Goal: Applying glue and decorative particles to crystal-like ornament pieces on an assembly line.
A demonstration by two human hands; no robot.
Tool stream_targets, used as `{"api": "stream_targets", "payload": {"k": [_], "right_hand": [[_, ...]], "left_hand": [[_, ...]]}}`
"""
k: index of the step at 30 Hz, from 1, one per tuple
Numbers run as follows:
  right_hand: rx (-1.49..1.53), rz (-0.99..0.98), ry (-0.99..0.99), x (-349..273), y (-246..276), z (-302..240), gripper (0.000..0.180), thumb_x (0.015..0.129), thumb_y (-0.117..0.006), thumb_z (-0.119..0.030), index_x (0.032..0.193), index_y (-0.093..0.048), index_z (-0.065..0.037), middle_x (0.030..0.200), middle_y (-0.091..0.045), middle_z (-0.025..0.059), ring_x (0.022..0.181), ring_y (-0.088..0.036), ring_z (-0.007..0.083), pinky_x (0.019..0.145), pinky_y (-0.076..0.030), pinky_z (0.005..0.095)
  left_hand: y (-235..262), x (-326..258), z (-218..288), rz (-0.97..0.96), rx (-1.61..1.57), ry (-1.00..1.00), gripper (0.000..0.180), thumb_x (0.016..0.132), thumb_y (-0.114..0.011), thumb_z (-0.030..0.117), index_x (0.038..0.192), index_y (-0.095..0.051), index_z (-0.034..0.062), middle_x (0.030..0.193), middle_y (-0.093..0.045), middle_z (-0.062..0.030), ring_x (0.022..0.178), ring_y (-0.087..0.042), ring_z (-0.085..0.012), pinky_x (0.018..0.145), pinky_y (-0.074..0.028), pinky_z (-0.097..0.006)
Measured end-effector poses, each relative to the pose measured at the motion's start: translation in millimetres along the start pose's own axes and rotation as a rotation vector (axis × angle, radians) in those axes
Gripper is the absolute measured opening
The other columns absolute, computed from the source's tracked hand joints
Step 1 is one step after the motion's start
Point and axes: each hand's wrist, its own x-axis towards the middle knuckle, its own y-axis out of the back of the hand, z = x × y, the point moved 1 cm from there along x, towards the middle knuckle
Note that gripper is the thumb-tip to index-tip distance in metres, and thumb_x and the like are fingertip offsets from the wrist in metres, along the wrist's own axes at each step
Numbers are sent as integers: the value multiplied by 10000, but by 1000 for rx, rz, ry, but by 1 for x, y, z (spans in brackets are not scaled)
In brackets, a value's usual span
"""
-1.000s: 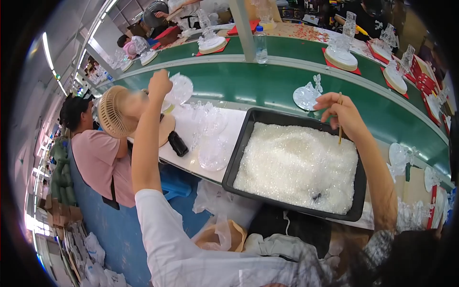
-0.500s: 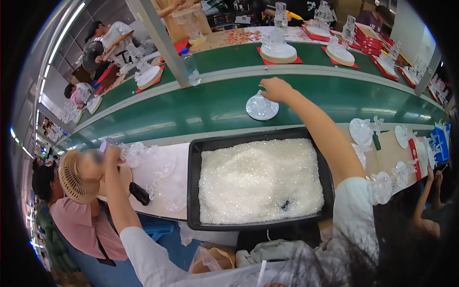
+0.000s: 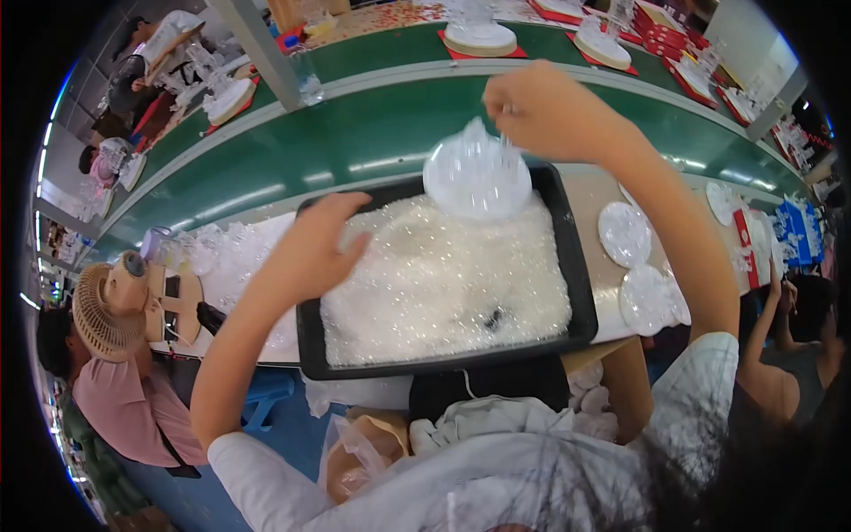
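Observation:
My right hand (image 3: pixel 545 108) is closed on the upper part of a clear plastic piece with a round disc base (image 3: pixel 479 182). The disc is tilted over the far edge of a black tray (image 3: pixel 443 362), its face toward me. Glittering whitish granules (image 3: pixel 434 266) fill that tray, with a small dark object (image 3: pixel 493 319) lying among them. Above the tray's left side, my left hand (image 3: pixel 315 248) hangs with thumb and fingers apart, holding nothing.
A green conveyor (image 3: pixel 257 173) runs beyond the tray. Clear parts crowd the table at left, beside a beige fan (image 3: pixel 111 310). More clear discs (image 3: pixel 625 235) lie at right. A metal post (image 3: pixel 257 53) rises at the far left; co-workers sit on both sides.
My right hand has lifted the clear piece off the conveyor and brought it over the tray. The left hand has moved from the left table to above the tray. The view has shifted.

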Motion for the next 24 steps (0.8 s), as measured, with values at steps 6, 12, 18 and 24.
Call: {"api": "stream_targets", "payload": {"k": [6,12,18,24], "right_hand": [[-212,-424,2,-71,-59,-49,144,764,-554,-55,797,-670,24,761,-643,276,729,-649,456,702,-539,495],[-73,-148,-110,-98,-93,-45,128,777,-573,-52,799,-679,16,761,-650,261,708,-648,448,695,-526,512],[99,-256,-93,-128,-61,-34,355,806,-583,-84,1154,-643,-50,1115,-662,222,947,-652,365,775,-525,452],[-191,-287,470,-126,-39,-13,511,718,-778,-146,1200,-608,-143,1404,-522,79,1064,-631,289,767,-542,392]], "left_hand": [[-86,23,-11,-94,235,82,578,861,-602,221,1345,-413,-34,1165,-519,-293,1017,-560,-490,893,-474,-536],[-91,30,29,-119,-130,-51,520,861,-623,160,1331,-481,-11,1288,-526,-242,1184,-536,-390,1003,-439,-419],[-74,5,29,-128,12,-131,648,830,-683,199,1400,-427,30,1415,-438,-240,1274,-471,-389,1066,-395,-427],[-67,-28,45,-375,152,-18,898,702,-822,233,1457,-368,59,1461,-394,-243,1305,-438,-404,1094,-377,-429]]}}
